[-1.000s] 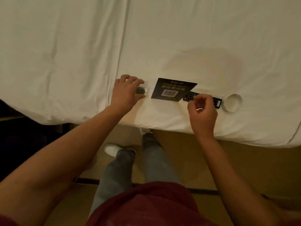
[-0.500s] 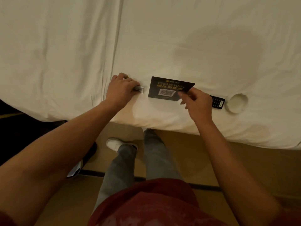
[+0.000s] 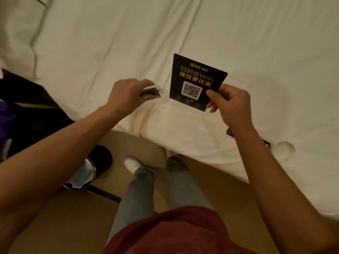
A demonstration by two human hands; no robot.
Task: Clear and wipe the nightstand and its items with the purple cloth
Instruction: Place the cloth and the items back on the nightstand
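Observation:
My right hand [image 3: 229, 103] pinches the lower right corner of a black WiFi card [image 3: 194, 79] with a QR code, held upright above the white bed [image 3: 110, 43]. My left hand [image 3: 126, 96] grips a small clear acrylic stand base [image 3: 152, 91] just left of the card. A black remote [image 3: 230, 132] lies on the bed, mostly hidden behind my right forearm. A round white coaster-like disc [image 3: 283, 148] rests beside it. A purple cloth [image 3: 5, 121] shows at the far left edge on a dark surface.
A dark nightstand [image 3: 27, 99] sits at the left. A black bin with a chrome rim [image 3: 91, 169] stands on the tan floor below it. My legs and white shoe [image 3: 132, 164] are by the bed's edge.
My right hand has lifted the black card off the bed and stood it upright. My left hand has raised the clear base. The view has swung left, revealing the nightstand and bin.

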